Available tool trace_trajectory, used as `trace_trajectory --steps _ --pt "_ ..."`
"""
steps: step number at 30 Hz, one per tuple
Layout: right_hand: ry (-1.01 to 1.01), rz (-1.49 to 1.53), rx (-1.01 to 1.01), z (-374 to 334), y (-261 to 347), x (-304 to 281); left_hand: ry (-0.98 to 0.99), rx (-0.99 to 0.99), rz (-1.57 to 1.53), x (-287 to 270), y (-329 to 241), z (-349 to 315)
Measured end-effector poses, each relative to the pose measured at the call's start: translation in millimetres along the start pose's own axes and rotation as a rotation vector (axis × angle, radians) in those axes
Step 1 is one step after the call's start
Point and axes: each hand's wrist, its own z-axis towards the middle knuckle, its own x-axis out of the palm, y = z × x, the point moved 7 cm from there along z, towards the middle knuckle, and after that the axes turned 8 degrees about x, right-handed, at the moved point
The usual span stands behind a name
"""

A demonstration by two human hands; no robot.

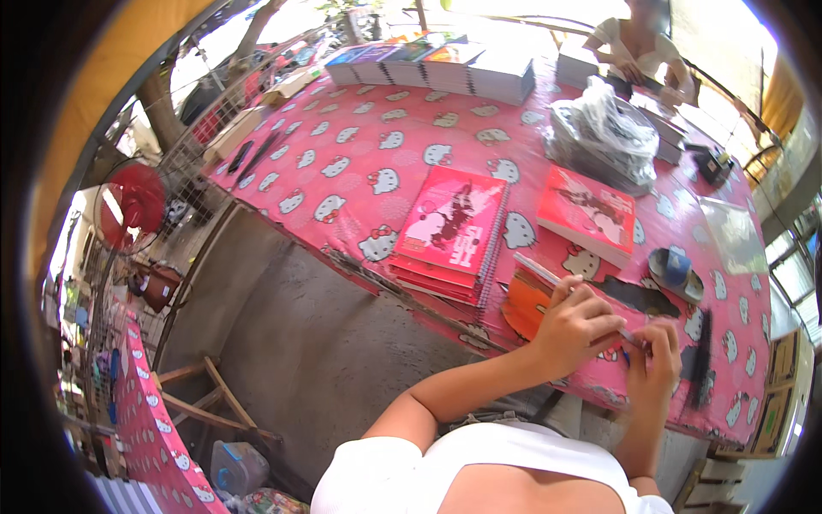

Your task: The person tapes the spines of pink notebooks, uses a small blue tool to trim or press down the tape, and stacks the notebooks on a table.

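Observation:
A notebook with an orange cover (524, 301) is at the near edge of the table, its pale page edge (536, 269) running slantwise behind my left hand. My left hand (580, 325) is closed, its fingers pinching along that edge. Close beside it, my right hand (656, 353) pinches the same edge farther right; the fingers hide the exact contact. Black binding coils (703, 355) lie just right of my right hand. Left of my hands is a stack of spiral-bound notebooks (452, 221) with pink-red covers. Beyond them sits a thick stack of matching red-covered sheets (589, 210).
The pink patterned tablecloth (360, 154) is torn near me. A small dish with a blue object (676, 271) stands at right, near a plastic-bagged bundle (604, 137). Tall book stacks (501, 77) line the back. Another person (638, 51) sits across. A wooden stool (214, 398) stands left.

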Motion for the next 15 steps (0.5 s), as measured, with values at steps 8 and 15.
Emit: trace_trajectory --steps 8,15 --pt "-0.005 -0.026 -0.048 -1 2 -1 -0.062 -0.004 -0.041 0 -2 2" --pt "-0.003 -0.008 0.016 4 5 3 -0.092 -0.014 -0.1 -5 0 -1"
